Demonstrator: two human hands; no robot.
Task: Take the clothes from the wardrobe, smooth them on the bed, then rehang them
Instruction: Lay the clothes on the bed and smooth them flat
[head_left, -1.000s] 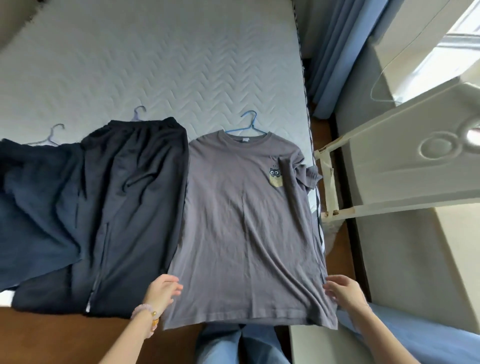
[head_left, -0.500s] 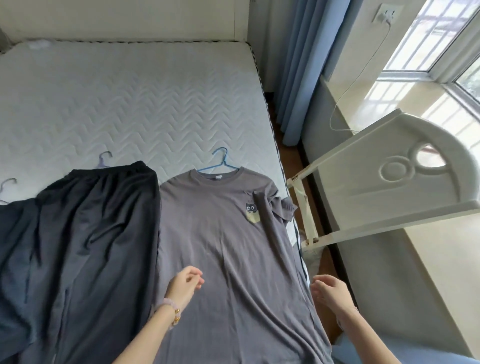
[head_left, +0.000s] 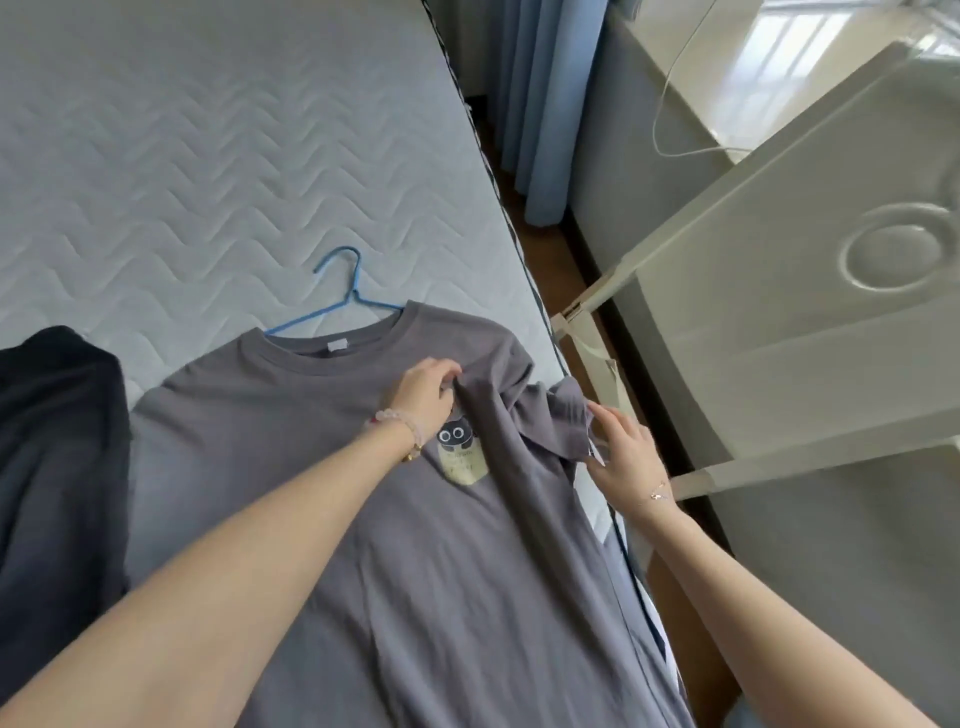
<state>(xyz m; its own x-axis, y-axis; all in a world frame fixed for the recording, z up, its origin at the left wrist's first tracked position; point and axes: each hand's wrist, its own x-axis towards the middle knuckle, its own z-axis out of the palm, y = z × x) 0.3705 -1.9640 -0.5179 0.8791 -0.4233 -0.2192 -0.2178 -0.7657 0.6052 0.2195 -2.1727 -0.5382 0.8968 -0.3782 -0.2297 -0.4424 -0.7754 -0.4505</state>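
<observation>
A grey T-shirt (head_left: 291, 415) with a small owl print lies face up on the quilted mattress (head_left: 182, 156), still on a blue hanger (head_left: 345, 306) whose hook pokes out of the collar. Its right sleeve (head_left: 550, 415) is folded over the chest near the bed's right edge. My left hand (head_left: 423, 397) pinches the raised fold of cloth at the shoulder, just above the print. My right hand (head_left: 626, 457) holds the edge of the folded sleeve. A black garment (head_left: 57, 441) lies to the left of the shirt.
A white panel on a frame (head_left: 779, 291) leans in the gap right of the bed. Blue curtains (head_left: 540, 93) hang behind it and a white cable (head_left: 670, 104) droops from the window sill. Brown floor shows between bed and wall.
Both hands moved up from the shirt's lower part to its right shoulder and took hold of the folded sleeve. The view came closer to the collar.
</observation>
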